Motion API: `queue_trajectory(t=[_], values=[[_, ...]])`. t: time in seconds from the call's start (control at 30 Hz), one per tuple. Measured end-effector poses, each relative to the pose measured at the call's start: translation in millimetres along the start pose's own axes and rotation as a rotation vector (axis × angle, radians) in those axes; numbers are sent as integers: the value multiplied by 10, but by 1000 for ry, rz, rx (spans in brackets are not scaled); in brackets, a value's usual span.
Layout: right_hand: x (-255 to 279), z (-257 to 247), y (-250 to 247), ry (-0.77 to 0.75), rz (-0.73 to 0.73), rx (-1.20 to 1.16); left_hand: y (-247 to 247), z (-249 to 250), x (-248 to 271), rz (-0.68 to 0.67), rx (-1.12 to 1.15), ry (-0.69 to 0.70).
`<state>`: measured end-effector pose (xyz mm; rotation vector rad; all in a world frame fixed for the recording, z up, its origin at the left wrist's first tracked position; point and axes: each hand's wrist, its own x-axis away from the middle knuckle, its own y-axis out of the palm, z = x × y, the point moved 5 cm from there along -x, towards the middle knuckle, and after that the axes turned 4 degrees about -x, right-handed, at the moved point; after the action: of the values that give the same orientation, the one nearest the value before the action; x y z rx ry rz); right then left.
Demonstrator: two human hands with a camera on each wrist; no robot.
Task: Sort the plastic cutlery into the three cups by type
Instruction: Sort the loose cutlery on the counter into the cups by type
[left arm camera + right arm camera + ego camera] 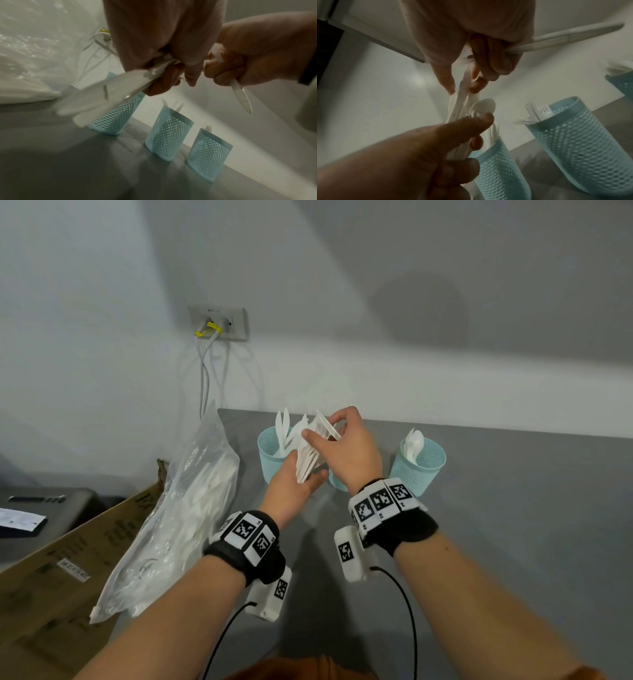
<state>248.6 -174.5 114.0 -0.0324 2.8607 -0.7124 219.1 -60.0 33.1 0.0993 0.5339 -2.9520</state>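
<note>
My left hand (303, 474) grips a fanned bundle of white plastic cutlery (310, 455) above three pale blue mesh cups. The left cup (270, 455) holds knives, the right cup (419, 465) holds spoons, and the middle cup (337, 484) is mostly hidden behind my hands. My right hand (325, 433) pinches one long piece at the top of the bundle. In the right wrist view its curled fingers (498, 60) also hold white knives (573, 37), and forks stand in the middle cup (583, 142). In the left wrist view a knife tip (241, 97) pokes below the right hand.
A clear plastic bag of more cutlery (178, 508) leans on a cardboard box (68, 559) at the left edge of the grey table (513, 508). A wall socket with cables (219, 325) sits behind. The cups stand close to the wall.
</note>
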Motion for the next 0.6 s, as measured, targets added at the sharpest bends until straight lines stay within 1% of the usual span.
queue_trajectory(t=[0.1,0.23,0.3,0.37,0.43,0.53,0.6], values=[[-61,-10,50,-17,-17,-35,-76,-60,-35,65,-4,-26],[-127,21,111,23,-43,-154,-160,-18,-55,85,27,-8],[-176,33,111,34,-40,-184,-194,18,-43,80,97,-35],[-237,0,90,28,-39,-182,-222,27,-34,73,158,-96],[-321,-81,50,8,-23,-195,-268,22,-48,81,212,-124],[-455,-274,-34,-55,8,-181,-366,33,-99,116,286,-99],[-548,-392,-101,-96,63,-184,-457,1,-129,148,321,-94]])
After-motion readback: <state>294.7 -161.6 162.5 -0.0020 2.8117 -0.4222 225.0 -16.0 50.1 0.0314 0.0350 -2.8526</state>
